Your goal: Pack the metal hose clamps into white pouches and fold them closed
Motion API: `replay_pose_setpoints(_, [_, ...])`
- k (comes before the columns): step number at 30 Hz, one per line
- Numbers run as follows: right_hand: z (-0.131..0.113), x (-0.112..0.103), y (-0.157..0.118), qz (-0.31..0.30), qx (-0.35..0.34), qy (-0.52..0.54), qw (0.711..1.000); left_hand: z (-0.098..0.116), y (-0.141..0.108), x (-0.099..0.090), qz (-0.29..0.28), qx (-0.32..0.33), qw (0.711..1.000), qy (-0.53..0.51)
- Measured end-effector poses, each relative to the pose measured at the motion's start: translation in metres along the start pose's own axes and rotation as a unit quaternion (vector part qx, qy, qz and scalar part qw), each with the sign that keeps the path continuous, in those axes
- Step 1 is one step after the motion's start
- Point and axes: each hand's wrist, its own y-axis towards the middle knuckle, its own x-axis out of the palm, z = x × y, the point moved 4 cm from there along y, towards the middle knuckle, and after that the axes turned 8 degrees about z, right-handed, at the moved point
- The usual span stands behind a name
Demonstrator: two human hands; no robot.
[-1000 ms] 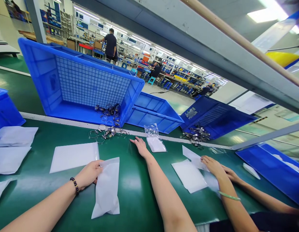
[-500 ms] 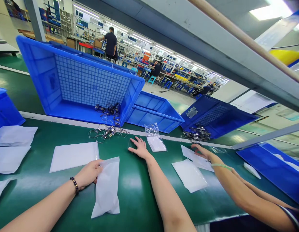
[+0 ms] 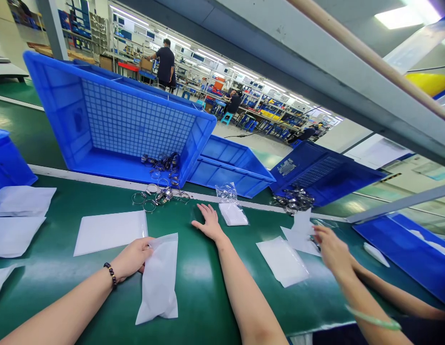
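Observation:
My left hand pinches the top corner of a white translucent bag, which hangs down over the green work surface with a faint bulge inside. Just behind that hand lies a flat stack of white bags. Fingers spread, my right hand rests on or just above the surface; I cannot tell if it touches. Right of its fingers sits a small white packet with a clear plastic bag behind it. Several metal hose clamps lie beyond my hands, spilling from a tilted blue crate.
At right, a co-worker's hands handle a white sheet by another white stack. More clamps lie before a dark blue crate. Filled white bags sit at left. A grey beam crosses above.
My left hand stays still on the white bag, and my right hand has barely shifted. The co-worker's near hand has drawn back toward the right, and a white sheet now stands raised there.

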Motion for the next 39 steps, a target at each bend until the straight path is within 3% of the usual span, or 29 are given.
replay_pose_setpoints(16, [-0.007, -0.001, -0.016, 0.041, -0.064, -0.081, 0.994, 0.0, -0.001, 0.0, -0.007, 0.0, 1.0, 0.007])
replay_pose_setpoints(34, [-0.012, -0.01, -0.052, 0.018, -0.075, -0.093, 0.993, -0.003, 0.002, -0.001, -0.015, 0.002, 1.0, -0.01])
replay_pose_setpoints(39, [-0.011, -0.014, -0.072, 0.01, -0.068, -0.094, 0.993, -0.003, 0.001, -0.002, -0.013, 0.006, 1.0, 0.005])
